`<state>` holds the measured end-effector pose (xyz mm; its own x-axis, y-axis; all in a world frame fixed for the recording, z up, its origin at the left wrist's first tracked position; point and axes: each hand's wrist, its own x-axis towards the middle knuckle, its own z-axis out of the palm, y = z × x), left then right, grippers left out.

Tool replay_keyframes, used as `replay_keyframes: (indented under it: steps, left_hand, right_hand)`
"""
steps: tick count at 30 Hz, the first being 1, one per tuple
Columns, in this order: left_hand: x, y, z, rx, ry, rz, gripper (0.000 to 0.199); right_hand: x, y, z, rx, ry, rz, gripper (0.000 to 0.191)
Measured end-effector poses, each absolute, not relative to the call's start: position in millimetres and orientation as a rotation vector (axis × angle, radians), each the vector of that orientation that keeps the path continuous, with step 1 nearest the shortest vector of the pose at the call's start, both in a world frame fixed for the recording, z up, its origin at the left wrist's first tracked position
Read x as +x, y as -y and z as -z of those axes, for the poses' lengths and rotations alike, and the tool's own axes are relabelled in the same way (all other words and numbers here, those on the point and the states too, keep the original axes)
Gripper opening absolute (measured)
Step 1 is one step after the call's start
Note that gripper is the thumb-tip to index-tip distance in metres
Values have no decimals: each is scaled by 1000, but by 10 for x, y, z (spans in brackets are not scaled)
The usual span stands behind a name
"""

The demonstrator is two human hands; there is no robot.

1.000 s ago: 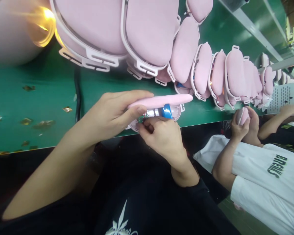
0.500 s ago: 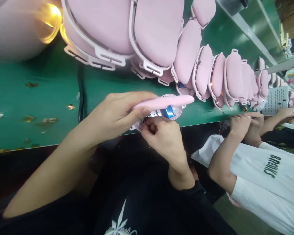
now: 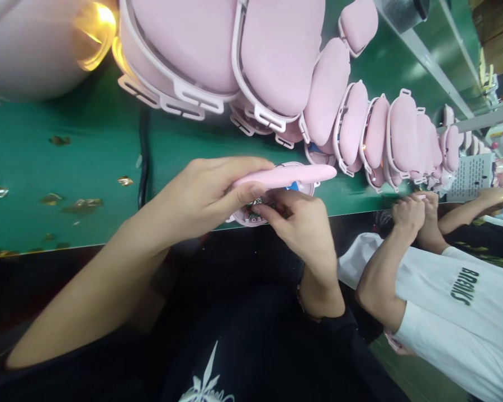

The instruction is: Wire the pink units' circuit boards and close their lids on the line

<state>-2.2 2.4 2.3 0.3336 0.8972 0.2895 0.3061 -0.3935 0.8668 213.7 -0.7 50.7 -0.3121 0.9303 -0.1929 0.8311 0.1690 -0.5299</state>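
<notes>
Open pink shell (image 3: 308,187) over near edge of green table (image 3: 193,134), beneath both hands; cannot tell whether resting on it. Inside: blue part (image 3: 292,186) toward right end, small electronic parts (image 3: 251,213) toward left end.

Directly above, seen edge-on: pink cover (image 3: 295,175). Clasped at its left end by left hand (image 3: 209,190), thumb on near face, fingers behind. Grip of right hand (image 3: 299,218): fingers curled, tips at electronic parts; cannot tell whether pinching anything. Much of shell interior blocked from view by cover and right hand.

Just beyond shell: long row of pink housings (image 3: 276,61), many stacked or leaning, running off to the right and limiting room on far side. Left of left hand: dark cable (image 3: 143,162) across table, then scattered gold foil scraps (image 3: 82,205). Upper left: lit yellow lamp (image 3: 96,36) against large pale-pink rounded object (image 3: 29,50), blurred.

Right, well apart: co-worker's hands (image 3: 411,215) together at table edge, white shirt (image 3: 456,312); printed sheet (image 3: 471,176) beyond.
</notes>
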Motion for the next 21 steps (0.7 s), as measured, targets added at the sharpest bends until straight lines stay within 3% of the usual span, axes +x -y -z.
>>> replay_keyframes:
  steps: [3, 10, 15, 18, 21]
  left_hand:
    - [-24, -21, -10, 1867, -1062, -1046, 44]
    - [-32, -28, -23, 1894, -1099, -1019, 51]
    - [-23, -22, -31, 1861, -1123, -983, 48]
    - [-29, -14, -37, 1853, -1118, -974, 47]
    - [-40, -8, -29, 1870, -1120, -971, 47]
  right_hand:
    - [2171, 21, -442, -1464, 2225, -973, 16]
    - [2471, 159, -339, -1296, 1505, -1753, 34]
    - [2512, 122, -429, -1302, 1993, -1510, 11]
    - [2548, 107, -549, -1321, 2250, -1356, 18]
    - [2588, 115, -652, -1382, 2316, -1456, 39]
